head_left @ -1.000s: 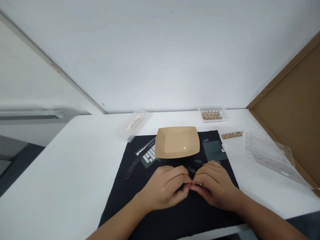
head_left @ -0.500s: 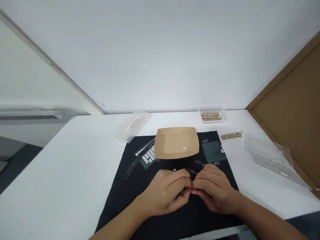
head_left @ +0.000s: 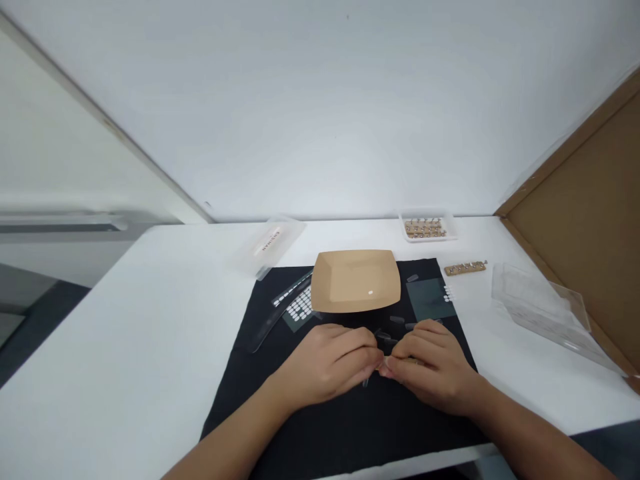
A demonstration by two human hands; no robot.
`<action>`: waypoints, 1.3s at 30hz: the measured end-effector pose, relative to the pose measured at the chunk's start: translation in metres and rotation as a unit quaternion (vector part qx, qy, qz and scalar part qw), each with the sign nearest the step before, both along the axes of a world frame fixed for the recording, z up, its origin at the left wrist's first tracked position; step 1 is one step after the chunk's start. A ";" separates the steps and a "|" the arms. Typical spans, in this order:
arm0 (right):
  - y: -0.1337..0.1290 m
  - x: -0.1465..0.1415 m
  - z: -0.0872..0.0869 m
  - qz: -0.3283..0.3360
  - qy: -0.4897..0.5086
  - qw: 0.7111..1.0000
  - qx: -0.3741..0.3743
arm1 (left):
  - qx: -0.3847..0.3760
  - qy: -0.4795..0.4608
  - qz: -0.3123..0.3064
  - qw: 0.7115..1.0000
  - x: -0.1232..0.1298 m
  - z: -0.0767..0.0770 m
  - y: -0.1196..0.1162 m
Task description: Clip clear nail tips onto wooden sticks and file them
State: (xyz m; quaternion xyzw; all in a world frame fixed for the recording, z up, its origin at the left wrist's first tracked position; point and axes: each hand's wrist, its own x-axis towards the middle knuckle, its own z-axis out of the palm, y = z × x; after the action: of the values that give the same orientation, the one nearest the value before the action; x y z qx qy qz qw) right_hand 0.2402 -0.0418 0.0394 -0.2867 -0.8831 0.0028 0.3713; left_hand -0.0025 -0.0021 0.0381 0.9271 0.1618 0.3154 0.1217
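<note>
Head view: your L hand (head_left: 327,363) and R hand (head_left: 433,367) meet fingertip to fingertip, low over the black cloth (head_left: 325,433). R fingers are closed on a small tan strip (head_left: 413,361), which shows btwn them; its L end is hidden at the join. L fingers are pinched tight and seem to grip a clear sliver (head_left: 365,383) jutting out below, tho the contact itself is hidden. For a good hold, brace R fingertips close to the strip's end so it can't twist, pinch the sliver by its edges, and press L against R gently, in line, w/ no sideways force. Best stay low, so any drop lands on cloth. Mind the loose clear tips (head_left: 397,320) just beyond your fingers; a knuckle could scatter them. Cardboard tray (head_left: 350,283) sits behind, w/ one white dot (head_left: 371,293) in it; sheet of white ovals (head_left: 300,307) and curved black bar (head_left: 270,327) lie to its L, the studded strip (head_left: 465,268) off R, beside the cloth, well apart from both hands
</note>
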 end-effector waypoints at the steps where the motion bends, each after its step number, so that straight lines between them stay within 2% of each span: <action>1: 0.000 0.000 0.000 0.003 -0.008 1.000 0.007 | 0.010 0.011 0.002 1.000 -0.001 0.000 0.001; 6: 0.000 0.004 -0.005 0.009 -0.057 0.998 0.014 | 0.049 0.050 0.020 0.997 -0.005 -0.003 0.005; 12: 0.000 0.003 -0.006 0.021 -0.107 0.994 0.023 | 0.054 0.107 0.033 0.992 -0.008 -0.007 0.010; 22: 0.000 0.000 -0.009 0.012 -0.134 0.990 0.029 | 0.007 0.121 0.008 0.993 -0.007 -0.006 0.008; 26: 0.001 0.002 -0.007 0.002 -0.104 0.994 0.014 | -0.033 0.141 0.002 0.990 -0.003 -0.012 0.007; 30: 0.004 0.011 -0.003 -0.046 -0.038 0.998 0.004 | -0.073 0.112 -0.014 0.991 -0.001 -0.018 0.006; 35: 0.005 0.019 -0.003 -0.091 0.015 0.996 0.005 | -0.097 0.086 -0.038 0.991 -0.001 -0.018 0.006; 39: 0.004 0.018 -0.002 -0.099 0.021 0.995 -0.001 | -0.108 0.083 -0.049 0.989 0.001 -0.017 0.005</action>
State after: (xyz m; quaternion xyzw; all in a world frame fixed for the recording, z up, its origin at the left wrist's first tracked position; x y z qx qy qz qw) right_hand 0.2581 -0.0380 0.0373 -0.3725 -0.8426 -0.0274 0.3881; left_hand -0.0019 0.0030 0.0208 0.9385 0.1586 0.2114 0.2223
